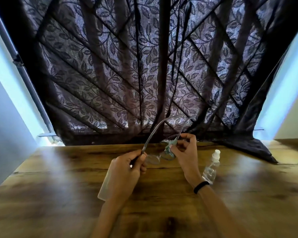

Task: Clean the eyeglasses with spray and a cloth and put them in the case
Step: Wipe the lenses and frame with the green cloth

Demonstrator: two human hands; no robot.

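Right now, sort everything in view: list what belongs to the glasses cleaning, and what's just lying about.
Job: eyeglasses, gripped by the left hand; green cloth, pinched on a lens by the right hand; spray bottle on the table; pale case, partly hidden beneath the left wrist.
Lying about: leaf-patterned curtain; black wristband on the right wrist.

I'm seeing the desk (248, 194) shining as glossy, grainy wood; the eyeglasses (153, 158) are looking like clear smooth plastic, the cloth (169, 146) soft and matt, the spray bottle (211, 169) transparent plastic, the case (105, 186) frosted plastic, the curtain (127, 66) thin woven leaf-patterned fabric
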